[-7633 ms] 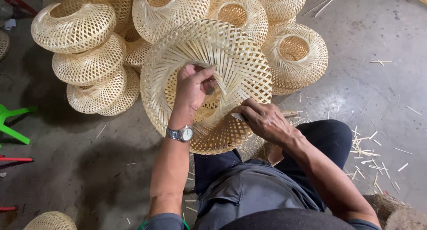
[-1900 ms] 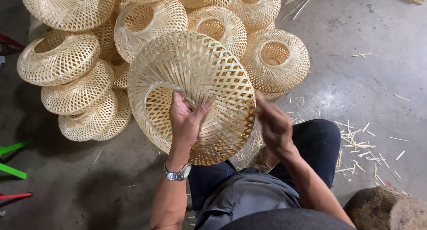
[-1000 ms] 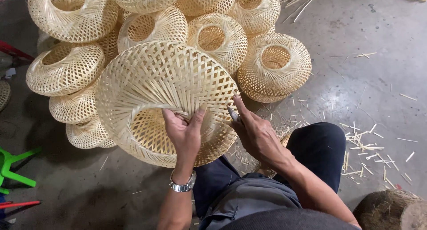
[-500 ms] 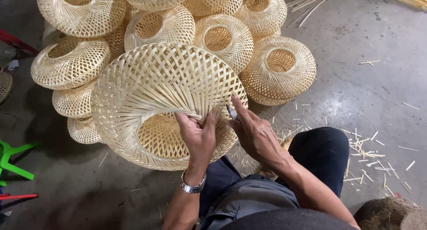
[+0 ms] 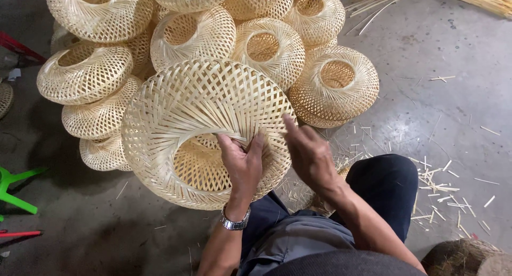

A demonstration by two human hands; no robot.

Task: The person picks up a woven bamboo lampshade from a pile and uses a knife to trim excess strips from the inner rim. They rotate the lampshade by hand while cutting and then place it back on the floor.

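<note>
Concrete floor (image 5: 437, 126) | woven bamboo shade (image 5: 202, 126), at 12 o'clock from the knees, now turned | left hand (image 5: 242, 164) pinches its inner rim; right hand (image 5: 309, 153) has returned, fingers loose on the weave | finished shades (image 5: 266, 44) behind.

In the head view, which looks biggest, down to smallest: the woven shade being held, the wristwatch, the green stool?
1. Woven shade, by far the largest, though it is also nearest the camera.
2. Green stool, only partly in view, so its rank is unsure.
3. Wristwatch.
</note>
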